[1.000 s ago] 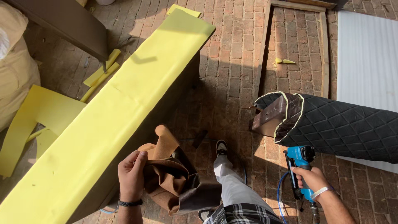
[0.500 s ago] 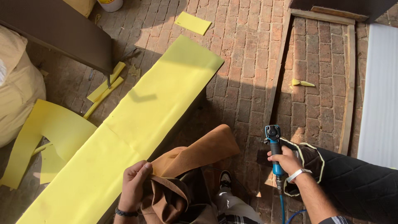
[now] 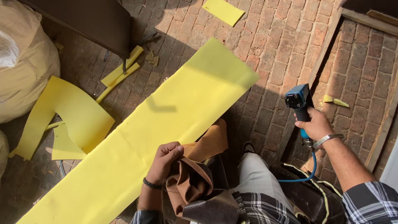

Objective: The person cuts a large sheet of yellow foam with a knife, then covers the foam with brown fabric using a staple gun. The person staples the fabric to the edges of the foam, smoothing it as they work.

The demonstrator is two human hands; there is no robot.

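My left hand (image 3: 165, 161) grips the edge of a brown leather piece (image 3: 199, 174) bunched against the near side of a long yellow foam sheet (image 3: 157, 124). The foam lies diagonally over a dark panel. My right hand (image 3: 316, 123) holds a blue pneumatic stapler (image 3: 299, 103) upright above the brick floor, to the right of the foam, with a blue air hose (image 3: 306, 172) hanging from its handle. A black quilted cover with yellow piping (image 3: 311, 195) lies by my right knee.
Yellow foam offcuts (image 3: 68, 118) lie at left, and another scrap (image 3: 224, 11) at the top. A beige sack (image 3: 25, 66) stands far left. A dark board (image 3: 91, 20) sits at the top left, a wooden frame (image 3: 327, 41) on the bricks at right.
My right hand has lifted the stapler up and left, toward the foam. My left hand has gathered the leather closer to the foam's edge. The view has shifted left.
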